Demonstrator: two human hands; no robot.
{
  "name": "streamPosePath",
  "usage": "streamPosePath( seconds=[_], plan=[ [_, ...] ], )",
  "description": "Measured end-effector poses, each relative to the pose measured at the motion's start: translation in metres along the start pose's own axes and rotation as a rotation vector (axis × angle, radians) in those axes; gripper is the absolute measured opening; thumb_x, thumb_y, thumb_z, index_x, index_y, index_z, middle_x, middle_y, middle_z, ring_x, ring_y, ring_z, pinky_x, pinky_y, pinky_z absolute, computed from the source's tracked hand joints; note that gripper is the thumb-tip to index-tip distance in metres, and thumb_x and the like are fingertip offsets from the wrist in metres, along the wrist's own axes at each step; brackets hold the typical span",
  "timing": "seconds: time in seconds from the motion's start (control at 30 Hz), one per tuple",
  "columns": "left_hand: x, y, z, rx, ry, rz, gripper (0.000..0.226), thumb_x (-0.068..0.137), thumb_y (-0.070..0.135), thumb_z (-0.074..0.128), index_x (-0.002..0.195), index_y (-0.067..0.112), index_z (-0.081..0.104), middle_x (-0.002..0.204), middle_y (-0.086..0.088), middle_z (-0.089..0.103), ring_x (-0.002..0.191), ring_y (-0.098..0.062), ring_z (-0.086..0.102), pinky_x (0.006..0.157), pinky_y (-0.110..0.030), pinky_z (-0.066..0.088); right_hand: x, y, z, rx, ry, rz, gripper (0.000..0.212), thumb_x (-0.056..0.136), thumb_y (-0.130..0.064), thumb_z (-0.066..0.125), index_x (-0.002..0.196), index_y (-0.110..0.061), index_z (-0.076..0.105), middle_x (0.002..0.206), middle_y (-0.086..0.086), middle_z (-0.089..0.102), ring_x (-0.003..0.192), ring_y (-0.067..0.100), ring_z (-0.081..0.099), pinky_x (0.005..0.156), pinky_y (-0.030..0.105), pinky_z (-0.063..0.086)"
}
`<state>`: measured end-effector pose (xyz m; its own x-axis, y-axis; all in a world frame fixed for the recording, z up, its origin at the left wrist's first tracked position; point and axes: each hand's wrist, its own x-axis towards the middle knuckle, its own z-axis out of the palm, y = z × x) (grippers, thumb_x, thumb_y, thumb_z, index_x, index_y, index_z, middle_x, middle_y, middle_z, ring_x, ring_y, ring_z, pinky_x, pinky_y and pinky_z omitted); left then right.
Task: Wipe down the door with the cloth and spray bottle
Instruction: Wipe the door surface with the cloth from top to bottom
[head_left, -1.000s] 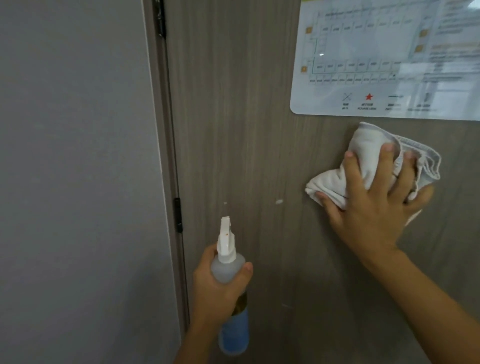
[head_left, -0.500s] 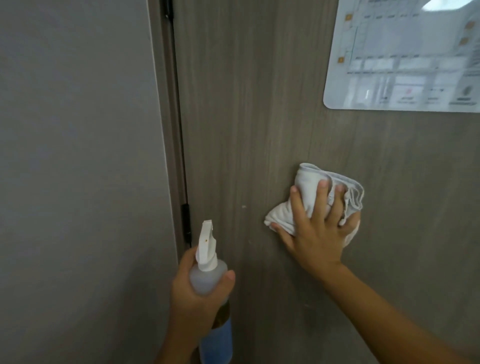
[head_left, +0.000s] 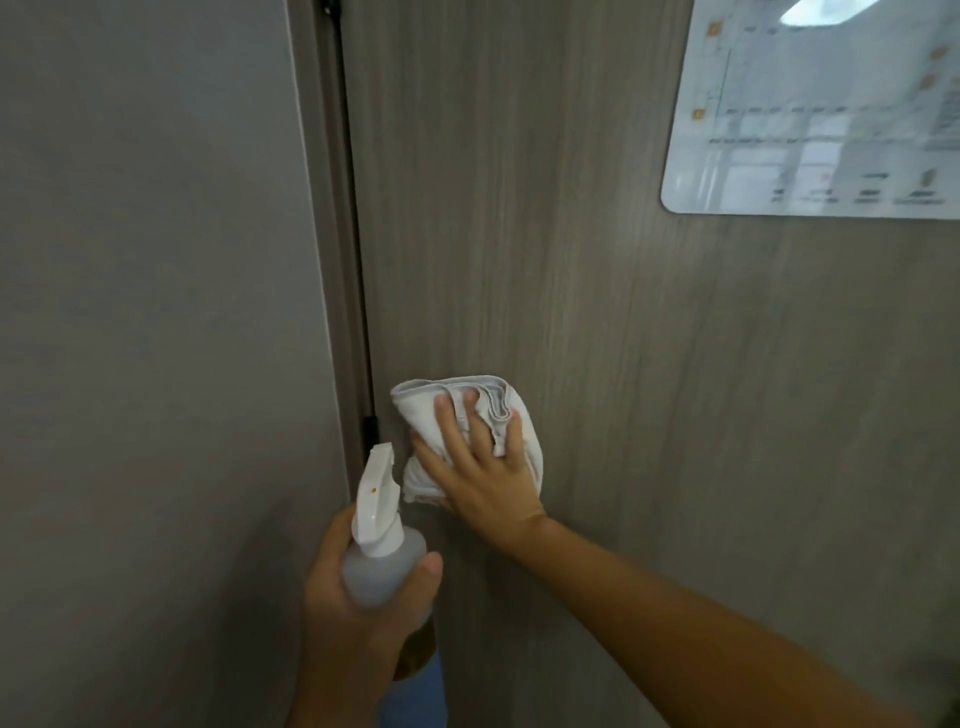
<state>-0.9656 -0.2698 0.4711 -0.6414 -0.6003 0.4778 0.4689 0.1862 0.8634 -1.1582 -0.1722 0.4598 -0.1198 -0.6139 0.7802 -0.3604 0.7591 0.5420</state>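
Door (head_left: 597, 322): you face its wood-grain panel, the landmark here.
Wall (head_left: 145, 312): left of the door, beyond the hinge gap.
Sign (head_left: 810, 114): upper right on the door, likely to interrupt your wiping.
Right hand (head_left: 478, 478): your grip is spread, pressing the cloth (head_left: 415, 410) flat to the door near its hinge edge.
Left hand (head_left: 358, 613): your grip wraps the spray bottle (head_left: 382, 551), held ready just below the cloth.

The door (head_left: 597, 322) is grey-brown with vertical wood grain, the wall (head_left: 145, 312) at left plain grey, the cloth (head_left: 431, 415) white, the spray bottle (head_left: 382, 566) frosted with a white nozzle and blue base, the sign (head_left: 821, 119) far right glossy white.
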Motion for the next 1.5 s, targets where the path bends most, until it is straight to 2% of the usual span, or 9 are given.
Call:
streamPosePath(
  seconds=[0.1, 0.23, 0.37, 0.5, 0.7, 0.97, 1.1, 1.3, 1.5],
  plan=[
    [-0.003, -0.002, 0.003, 0.0, 0.04, 0.01, 0.082, 0.043, 0.079, 0.083, 0.098, 0.022, 0.063, 0.079, -0.001, 0.067, 0.081, -0.001, 0.072, 0.076, -0.028, 0.058, -0.033, 0.031, 0.0, -0.019, 0.021, -0.243, 0.056, 0.095, -0.042, 0.061, 0.148, -0.029, 0.05, 0.166, 0.017, 0.033, 0.146, 0.041, 0.038, 0.122, 0.071, 0.011],
    [-0.008, -0.007, 0.0, 0.005, 0.0, -0.053, 0.076, 0.041, 0.074, 0.087, 0.091, 0.02, 0.067, 0.078, -0.009, 0.068, 0.073, -0.032, 0.068, 0.072, -0.052, 0.058, -0.063, 0.085, -0.011, -0.109, 0.005, -0.427, 0.066, 0.09, -0.044, 0.074, 0.15, -0.031, 0.05, 0.166, 0.015, 0.035, 0.145, 0.036, 0.043, 0.123, 0.066, 0.015],
    [-0.015, 0.01, -0.003, -0.007, -0.108, -0.029, 0.055, 0.058, 0.049, 0.082, 0.103, 0.018, 0.069, 0.083, -0.015, 0.072, 0.077, -0.034, 0.071, 0.074, -0.057, 0.06, -0.028, 0.132, -0.035, -0.072, 0.143, -0.156, 0.057, 0.094, -0.044, 0.072, 0.147, -0.028, 0.057, 0.162, 0.017, 0.039, 0.144, 0.039, 0.041, 0.121, 0.063, 0.018],
    [-0.013, 0.016, -0.006, 0.025, -0.108, 0.01, 0.048, 0.062, 0.046, 0.079, 0.1, 0.02, 0.067, 0.089, -0.014, 0.072, 0.076, -0.029, 0.072, 0.068, -0.041, 0.064, 0.021, 0.172, -0.062, -0.076, 0.127, 0.154, 0.077, 0.095, -0.076, 0.053, 0.156, -0.031, 0.043, 0.168, 0.02, 0.027, 0.15, 0.045, 0.03, 0.114, 0.062, 0.02],
    [-0.006, 0.01, -0.011, -0.006, -0.05, 0.059, 0.049, 0.061, 0.044, 0.079, 0.104, 0.029, 0.062, 0.089, -0.003, 0.071, 0.075, -0.019, 0.071, 0.066, -0.025, 0.061, 0.026, 0.123, -0.058, 0.048, 0.046, 0.424, 0.081, 0.098, -0.078, 0.041, 0.162, -0.03, 0.032, 0.172, 0.02, 0.012, 0.156, 0.05, 0.013, 0.117, 0.072, 0.009],
    [-0.02, 0.003, -0.03, 0.027, 0.001, 0.11, 0.046, 0.065, 0.039, 0.08, 0.106, 0.031, 0.063, 0.091, 0.006, 0.073, 0.078, -0.013, 0.071, 0.068, -0.018, 0.058, -0.054, 0.039, 0.0, -0.071, 0.031, -0.419, 0.061, 0.092, -0.056, 0.061, 0.146, -0.027, 0.054, 0.163, 0.022, 0.032, 0.138, 0.043, 0.04, 0.115, 0.069, 0.025],
    [-0.022, 0.015, -0.038, 0.003, 0.009, 0.115, 0.046, 0.061, 0.051, 0.081, 0.099, 0.032, 0.064, 0.084, 0.024, 0.072, 0.075, 0.002, 0.069, 0.068, -0.01, 0.055, -0.042, 0.05, 0.0, -0.093, 0.045, -0.547, 0.058, 0.09, -0.043, 0.068, 0.144, -0.029, 0.056, 0.162, 0.018, 0.038, 0.141, 0.041, 0.044, 0.113, 0.065, 0.032],
    [-0.023, 0.03, -0.041, 0.025, 0.009, 0.125, 0.052, 0.064, 0.042, 0.076, 0.111, 0.025, 0.062, 0.095, 0.004, 0.072, 0.077, -0.003, 0.069, 0.067, -0.014, 0.056, 0.064, 0.072, -0.023, 0.002, 0.161, -0.225, 0.065, 0.087, -0.046, 0.073, 0.146, -0.027, 0.055, 0.164, 0.018, 0.038, 0.142, 0.04, 0.042, 0.115, 0.064, 0.022],
    [-0.015, 0.02, -0.046, 0.06, 0.068, 0.118, 0.087, 0.062, 0.069, 0.086, 0.118, 0.007, 0.062, 0.093, -0.011, 0.07, 0.085, -0.032, 0.071, 0.074, -0.044, 0.063, 0.125, 0.043, -0.039, -0.032, 0.11, 0.123, 0.078, 0.09, -0.067, 0.061, 0.154, -0.026, 0.043, 0.169, 0.022, 0.02, 0.147, 0.044, 0.023, 0.111, 0.068, 0.017]
  ],
)
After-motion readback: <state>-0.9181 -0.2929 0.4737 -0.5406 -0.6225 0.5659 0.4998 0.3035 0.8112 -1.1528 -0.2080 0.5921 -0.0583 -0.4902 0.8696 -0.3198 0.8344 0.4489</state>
